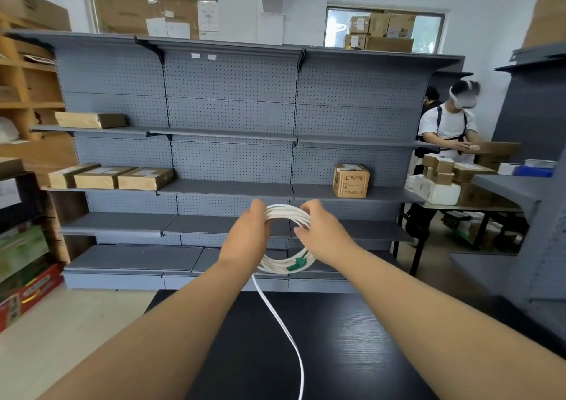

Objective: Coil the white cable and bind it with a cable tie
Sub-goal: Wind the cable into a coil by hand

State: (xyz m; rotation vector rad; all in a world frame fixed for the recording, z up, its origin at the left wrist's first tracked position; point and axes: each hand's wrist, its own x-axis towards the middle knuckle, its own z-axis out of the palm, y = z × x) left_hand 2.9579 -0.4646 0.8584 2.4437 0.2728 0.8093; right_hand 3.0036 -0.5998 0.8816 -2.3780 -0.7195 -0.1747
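Note:
The white cable (283, 263) is wound into a round coil of several loops, held up in the air in front of me above the black table (337, 338). My left hand (249, 234) grips the coil's left side. My right hand (320, 231) holds the right side, fingers curled over the top loops. A green piece (296, 264), cable tie or connector, I cannot tell which, sits on the coil's lower right. One loose white strand (284, 332) hangs from the coil's bottom down across the table toward me.
Grey pegboard shelving (232, 154) stands behind the table, with cardboard boxes (350, 181) on some shelves. A person in a white shirt (447, 130) works at a table on the right. Stacked boxes (24, 264) line the left wall.

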